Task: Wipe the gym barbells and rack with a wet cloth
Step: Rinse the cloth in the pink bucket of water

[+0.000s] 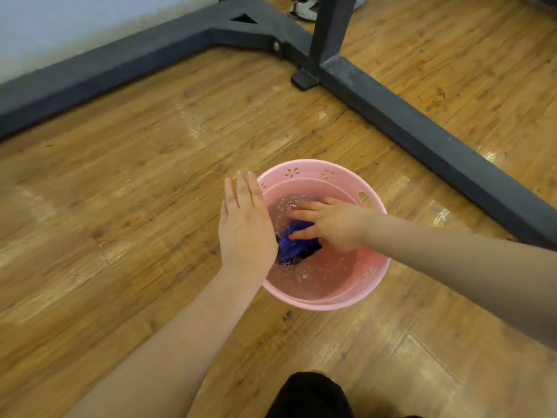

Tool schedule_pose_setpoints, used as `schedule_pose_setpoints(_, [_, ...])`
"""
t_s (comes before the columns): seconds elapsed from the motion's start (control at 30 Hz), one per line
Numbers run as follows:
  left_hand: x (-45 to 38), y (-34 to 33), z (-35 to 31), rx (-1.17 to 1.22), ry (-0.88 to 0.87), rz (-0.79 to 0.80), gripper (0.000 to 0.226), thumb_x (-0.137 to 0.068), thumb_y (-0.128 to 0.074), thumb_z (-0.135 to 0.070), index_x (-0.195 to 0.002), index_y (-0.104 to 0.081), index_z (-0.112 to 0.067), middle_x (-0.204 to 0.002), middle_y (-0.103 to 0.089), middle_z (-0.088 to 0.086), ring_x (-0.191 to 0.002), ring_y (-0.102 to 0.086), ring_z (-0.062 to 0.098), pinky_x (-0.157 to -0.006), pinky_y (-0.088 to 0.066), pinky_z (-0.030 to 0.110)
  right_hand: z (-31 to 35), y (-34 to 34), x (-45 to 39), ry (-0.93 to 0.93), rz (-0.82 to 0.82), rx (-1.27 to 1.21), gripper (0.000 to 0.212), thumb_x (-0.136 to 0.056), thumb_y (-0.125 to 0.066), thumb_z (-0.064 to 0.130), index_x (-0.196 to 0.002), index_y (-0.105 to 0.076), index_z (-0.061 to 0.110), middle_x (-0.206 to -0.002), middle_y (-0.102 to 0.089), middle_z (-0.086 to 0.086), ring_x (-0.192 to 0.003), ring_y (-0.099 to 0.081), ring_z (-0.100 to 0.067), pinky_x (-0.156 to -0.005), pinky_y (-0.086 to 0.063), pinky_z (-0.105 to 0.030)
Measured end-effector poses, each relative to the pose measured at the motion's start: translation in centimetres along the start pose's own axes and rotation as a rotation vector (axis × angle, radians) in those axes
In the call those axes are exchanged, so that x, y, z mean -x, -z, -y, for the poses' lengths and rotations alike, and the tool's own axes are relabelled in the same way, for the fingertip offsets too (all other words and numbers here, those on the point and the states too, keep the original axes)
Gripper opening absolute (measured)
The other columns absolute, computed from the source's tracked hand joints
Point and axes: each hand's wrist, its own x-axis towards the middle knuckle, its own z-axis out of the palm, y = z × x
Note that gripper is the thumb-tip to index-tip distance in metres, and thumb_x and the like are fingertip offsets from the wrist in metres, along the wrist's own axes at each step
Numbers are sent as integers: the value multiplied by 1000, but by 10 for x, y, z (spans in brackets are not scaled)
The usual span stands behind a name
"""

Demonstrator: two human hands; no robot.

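Observation:
A pink plastic bucket (310, 173) with flower cut-outs stands on the wooden floor, holding rippling water. A blue cloth (294, 244) lies under the water. My right hand (330, 223) is inside the bucket, its spread, straight fingers pressing down on the cloth. My left hand (245, 227) hovers flat with straight fingers over the bucket's left rim, holding nothing. The black steel base of the rack (422, 137) runs across the floor behind and to the right of the bucket. No barbell is in view.
The rack's upright post (327, 28) rises at the top middle, with a second base beam (90, 73) along the pale wall at the left. A grey strap (303, 9) lies behind the post. My dark-clothed knee (310, 396) is at the bottom edge.

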Motion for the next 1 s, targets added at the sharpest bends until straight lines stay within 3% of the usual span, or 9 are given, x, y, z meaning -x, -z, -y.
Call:
schedule_pose_setpoints(0.13, [-1,-1,0,18,4,-19,77,-94,-43,-15,-148,10,1,-157,2,17,-145,3,34,-116,-16,38,23,-3,-24,-166,41,-240,109,-79,-65,54,-149,15,30,-157,19,-2,-145,8,-25,-115,-11,-54])
schedule_pose_setpoints(0.2, [-1,-1,1,14,4,-17,79,-94,-44,-18,-147,11,0,-157,3,17,-145,4,33,-116,-16,38,37,-9,-37,-215,96,-204,113,-80,-68,48,-148,19,25,-158,8,-9,-144,-3,-31,-111,-20,-58])
schedule_pose_setpoints(0.33, [0,-2,0,19,4,-14,77,-95,-42,-14,-147,12,0,-158,4,16,-145,5,33,-116,-15,37,45,-14,-53,-337,-43,-180,54,-94,-46,10,-145,-27,8,-134,-43,-13,-122,-41,-31,-91,-43,-42])
schedule_pose_setpoints(0.4, [-1,-2,1,15,5,-24,77,-94,-43,-13,-147,11,0,-158,3,17,-145,4,33,-116,-15,37,42,-11,-49,-318,-105,-181,33,-96,-41,8,-128,-51,8,-128,-46,-11,-119,-43,-30,-83,-43,-38])
schedule_pose_setpoints(0.53, [-1,-3,2,35,6,-20,77,-94,-43,-13,-148,11,0,-158,3,16,-145,4,33,-116,-17,37,32,-4,-23,-309,-321,-281,23,-95,-44,15,-113,-59,15,-128,-38,-10,-117,-37,-28,-72,-33,-34])
schedule_pose_setpoints(0.67, [-1,-2,1,44,8,-9,81,-93,-46,-13,-148,12,-1,-158,4,16,-145,5,33,-116,-17,38,16,0,4,-348,-590,-847,41,-79,-51,-9,-109,-68,12,-123,-53,-7,-111,-49,-22,-93,-40,-32])
schedule_pose_setpoints(0.73, [-1,-2,1,50,4,-11,81,-92,-47,-11,-148,11,-1,-158,2,16,-145,4,34,-116,-17,38,12,4,14,-386,-660,-1147,53,-75,-43,-21,-109,-69,10,-105,-62,-1,-95,-55,-11,-84,-45,-19])
schedule_pose_setpoints(0.8, [0,-1,1,59,3,-15,80,-91,-46,-9,-148,10,0,-157,1,17,-145,3,34,-115,-17,38,14,5,21,-394,-635,-1482,59,-78,-41,-26,-114,-65,14,-103,-62,4,-84,-60,-1,-71,-46,-7])
schedule_pose_setpoints(1.0, [0,-1,1,77,4,-20,78,-91,-44,-9,-148,9,0,-158,0,16,-145,2,34,-115,-17,37,14,1,22,-135,-377,-2187,46,-58,-50,-6,-100,-63,6,-89,-66,-11,-82,-65,-18,-71,-51,-23])
